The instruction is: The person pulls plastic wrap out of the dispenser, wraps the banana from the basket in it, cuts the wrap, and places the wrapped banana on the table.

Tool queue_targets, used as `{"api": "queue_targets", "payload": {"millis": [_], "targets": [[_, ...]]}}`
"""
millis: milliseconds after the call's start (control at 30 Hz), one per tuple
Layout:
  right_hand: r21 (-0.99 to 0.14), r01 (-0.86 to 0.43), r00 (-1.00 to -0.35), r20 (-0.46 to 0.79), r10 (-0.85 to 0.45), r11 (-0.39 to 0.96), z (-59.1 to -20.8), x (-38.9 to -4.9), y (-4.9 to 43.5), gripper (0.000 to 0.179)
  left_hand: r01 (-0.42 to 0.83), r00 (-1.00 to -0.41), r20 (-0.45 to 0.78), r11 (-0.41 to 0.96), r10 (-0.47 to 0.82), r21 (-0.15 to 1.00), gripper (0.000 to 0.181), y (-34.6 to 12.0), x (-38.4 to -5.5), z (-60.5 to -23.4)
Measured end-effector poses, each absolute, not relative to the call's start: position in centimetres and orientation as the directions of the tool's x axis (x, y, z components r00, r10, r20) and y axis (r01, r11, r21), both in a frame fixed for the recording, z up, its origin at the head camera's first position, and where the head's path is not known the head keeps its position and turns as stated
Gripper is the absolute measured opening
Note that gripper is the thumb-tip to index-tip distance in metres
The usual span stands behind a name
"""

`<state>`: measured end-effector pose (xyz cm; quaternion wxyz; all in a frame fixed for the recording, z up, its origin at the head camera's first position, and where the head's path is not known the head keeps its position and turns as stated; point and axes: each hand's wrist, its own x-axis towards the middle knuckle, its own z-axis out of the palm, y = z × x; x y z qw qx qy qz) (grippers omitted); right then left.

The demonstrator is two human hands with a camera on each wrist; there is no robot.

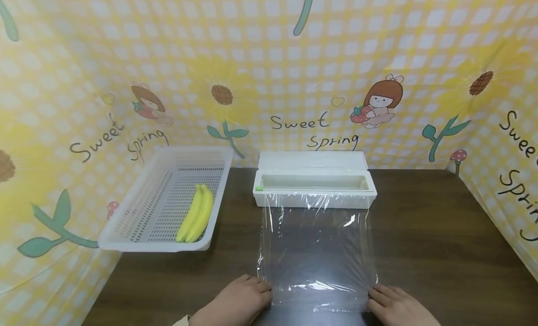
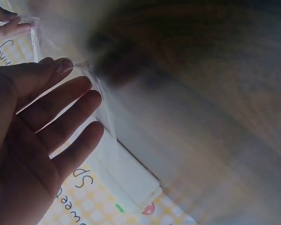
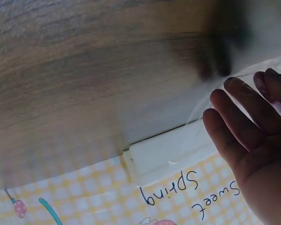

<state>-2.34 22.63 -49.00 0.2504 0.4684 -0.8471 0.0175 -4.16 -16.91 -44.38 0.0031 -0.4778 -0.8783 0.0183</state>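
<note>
A sheet of clear plastic wrap stretches from the front of a white wrap dispenser box toward the near side of the table. My left hand pinches its near left corner between thumb and index finger; in the left wrist view the other fingers of the left hand are spread loosely. At the near right corner my right hand pinches the film, and the right wrist view shows the right hand with thumb and index finger together at the film's edge. The dispenser's lid stands raised at the back.
A white perforated basket stands at the left, holding two yellow bananas. A small green piece sits at the dispenser's left end. Dark wooden table extends to the right, and a yellow checked cloth hangs behind and at both sides.
</note>
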Motion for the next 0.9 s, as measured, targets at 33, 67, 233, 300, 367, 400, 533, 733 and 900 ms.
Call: {"api": "queue_targets", "payload": {"millis": [33, 67, 233, 300, 367, 400, 533, 733, 900], "targets": [[0.203, -0.799, -0.441, 0.442, -0.781, 0.566, -48.9, -2.3, 22.6, 0.052, 0.838, -0.544, -0.008, 0.544, 0.839, -0.04, 0.01, -16.9, -4.2, -44.4], [0.202, -0.794, -0.448, 0.443, -0.777, 0.573, -48.9, -2.3, 22.6, 0.052, 0.837, -0.547, -0.011, 0.546, 0.837, -0.036, 0.011, -16.9, -4.2, -44.4], [0.145, -0.779, -0.514, 0.41, -0.754, 0.61, -48.4, -2.4, 22.4, 0.049, 0.833, -0.554, 0.0, 0.554, 0.833, -0.004, 0.018, -17.0, -4.5, -44.5], [0.114, -0.77, -0.547, 0.387, -0.742, 0.628, -48.2, -2.6, 22.3, 0.045, 0.836, -0.548, 0.036, 0.549, 0.836, -0.013, 0.016, -16.9, -4.8, -44.7], [0.079, -0.761, -0.577, 0.372, -0.727, 0.644, -48.0, -2.8, 22.1, 0.034, 0.837, -0.543, 0.071, 0.546, 0.837, -0.029, 0.012, -16.7, -5.1, -44.8], [0.073, -0.761, -0.578, 0.374, -0.725, 0.644, -48.0, -2.9, 22.0, 0.027, 0.837, -0.542, 0.089, 0.546, 0.836, -0.039, 0.01, -16.6, -5.3, -44.9], [0.063, -0.763, -0.563, 0.425, -0.709, 0.644, -48.1, -3.8, 21.2, 0.013, 0.82, -0.565, 0.098, 0.571, 0.819, -0.035, 0.008, -16.3, -6.3, -45.2], [0.06, -0.757, -0.533, 0.519, -0.668, 0.65, -48.4, -4.9, 20.0, 0.056, 0.784, -0.615, 0.086, 0.62, 0.783, -0.037, 0.006, -16.2, -7.5, -45.1], [0.046, -0.759, -0.517, 0.563, -0.644, 0.65, -48.3, -5.3, 19.6, 0.055, 0.771, -0.635, 0.059, 0.636, 0.77, -0.008, 0.008, -15.9, -7.6, -44.7]]}}
